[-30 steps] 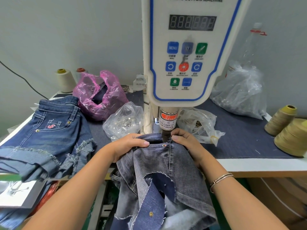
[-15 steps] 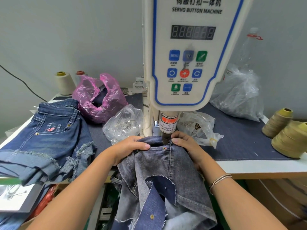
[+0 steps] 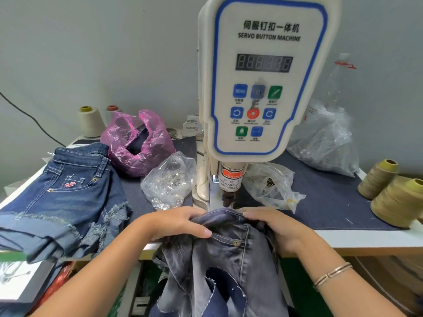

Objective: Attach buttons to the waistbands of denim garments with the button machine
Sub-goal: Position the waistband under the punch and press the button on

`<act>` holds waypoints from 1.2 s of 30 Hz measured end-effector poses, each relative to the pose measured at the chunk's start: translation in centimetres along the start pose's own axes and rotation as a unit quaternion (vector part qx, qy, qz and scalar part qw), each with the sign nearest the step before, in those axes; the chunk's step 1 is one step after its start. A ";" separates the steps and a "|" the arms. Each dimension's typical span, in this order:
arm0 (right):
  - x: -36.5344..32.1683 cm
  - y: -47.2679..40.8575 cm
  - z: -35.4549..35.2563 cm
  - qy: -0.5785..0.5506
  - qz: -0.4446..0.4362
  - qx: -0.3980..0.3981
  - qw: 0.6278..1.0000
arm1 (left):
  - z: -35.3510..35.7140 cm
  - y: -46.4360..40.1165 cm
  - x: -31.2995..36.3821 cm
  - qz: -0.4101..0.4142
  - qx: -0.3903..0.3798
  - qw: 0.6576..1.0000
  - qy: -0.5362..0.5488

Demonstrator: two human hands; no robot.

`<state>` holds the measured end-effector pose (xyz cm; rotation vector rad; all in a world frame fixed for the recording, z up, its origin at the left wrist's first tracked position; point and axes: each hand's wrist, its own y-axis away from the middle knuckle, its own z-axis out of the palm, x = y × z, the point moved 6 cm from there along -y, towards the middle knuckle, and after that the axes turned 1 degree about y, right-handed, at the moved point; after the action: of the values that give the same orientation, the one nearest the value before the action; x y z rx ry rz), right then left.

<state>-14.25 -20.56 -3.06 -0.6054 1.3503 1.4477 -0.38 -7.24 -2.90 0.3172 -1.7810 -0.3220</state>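
Left hand: the left hand (image 3: 176, 223) grips the grey denim garment (image 3: 229, 255) at its waistband (image 3: 225, 215), fingers curled over the folded edge, thumb lying along the cloth.
Right hand: the right hand (image 3: 274, 225) clutches the same waistband from the 3 o'clock side, fingers bent over the top fold; a bracelet (image 3: 333, 272) sits on its wrist.
Garment: bunched at the table's front edge, just below the machine's punch (image 3: 229, 200), hanging down toward 6 o'clock; a metal rivet (image 3: 235, 242) shows on it.
Machine: the servo button machine (image 3: 263, 88) stands at 12 o'clock of the hands.
Left side: blue denim shorts (image 3: 68, 193) lie at 9 o'clock; a pink plastic bag (image 3: 137, 143) at 10 o'clock.
Bags: a clear bag of metal parts (image 3: 169, 181) is left of the punch, another clear bag (image 3: 272, 186) right of it.
Right side: thread cones (image 3: 393, 200) at 3 o'clock.
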 end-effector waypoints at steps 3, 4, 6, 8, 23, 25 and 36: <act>-0.4 1.2 -0.4 0.105 0.031 0.020 0.994 | 1.1 0.7 0.3 0.002 -0.014 1.000 -0.013; -0.9 1.3 -0.3 0.147 0.030 0.032 0.988 | 1.4 0.8 0.4 0.003 -0.014 1.000 -0.018; -1.7 1.0 0.0 0.222 0.037 0.056 0.973 | 1.8 0.9 0.5 0.001 0.000 0.998 -0.064; -1.7 0.7 0.1 0.261 0.059 0.059 0.962 | 1.9 0.9 0.7 -0.006 0.010 0.988 -0.154; -3.2 2.4 2.3 0.136 -0.067 -0.052 0.987 | 3.0 2.9 2.1 0.137 0.021 0.990 0.037; -4.4 3.6 2.6 0.088 -0.105 -0.054 0.989 | 3.4 3.5 2.2 0.123 -0.020 0.991 0.048; -12.0 11.0 2.9 -0.166 -0.324 -0.056 0.930 | 6.2 4.2 0.3 0.036 -0.093 0.995 -0.022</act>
<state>-19.07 -20.21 12.72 -0.7539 0.7034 1.0205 -6.66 -3.19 -2.39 0.1134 -1.7855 -0.4425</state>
